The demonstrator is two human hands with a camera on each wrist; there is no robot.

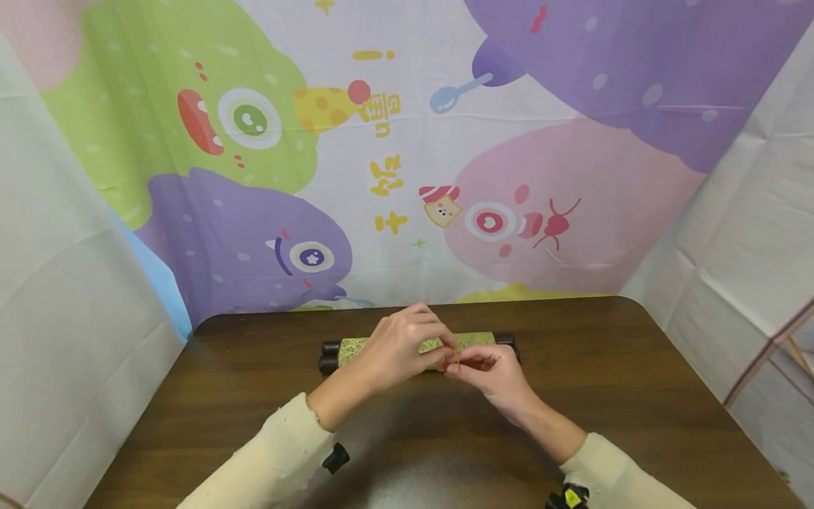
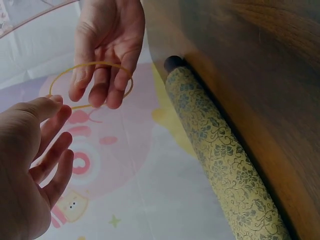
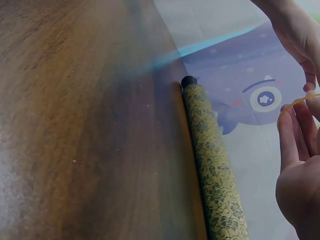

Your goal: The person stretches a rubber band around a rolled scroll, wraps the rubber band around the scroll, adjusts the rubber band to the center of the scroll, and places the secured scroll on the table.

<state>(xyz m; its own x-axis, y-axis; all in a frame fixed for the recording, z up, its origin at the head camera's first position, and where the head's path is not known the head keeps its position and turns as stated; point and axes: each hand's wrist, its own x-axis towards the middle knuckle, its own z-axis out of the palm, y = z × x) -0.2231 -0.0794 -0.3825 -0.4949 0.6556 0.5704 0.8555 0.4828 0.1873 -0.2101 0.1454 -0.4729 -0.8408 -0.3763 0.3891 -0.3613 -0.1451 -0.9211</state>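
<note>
My left grip [image 1: 399, 348] pinches a thin yellow band [image 2: 95, 63] between thumb and forefinger, the other fingers loosely bent. My right grip [image 1: 499, 373] has its fingers fairly straight and passed through the loop, thumb a little apart from them, so the band runs round them. In the left wrist view the loop hangs in the upper left, drawn into an oval whose long axis lies nearly level, rising slightly to the right, from my left fingertips to my right fingers. In the head view it is just right of and below centre, over the scroll [image 2: 222, 160].

That scroll lies on the worktop [image 1: 254, 396], its long axis running left to right in the head view, dark knobs [image 1: 328, 364] at both ends, its middle partly hidden by me. In the left wrist view it slants from upper centre to lower right. Behind hangs a cartoon cloth [image 1: 394, 272].
</note>
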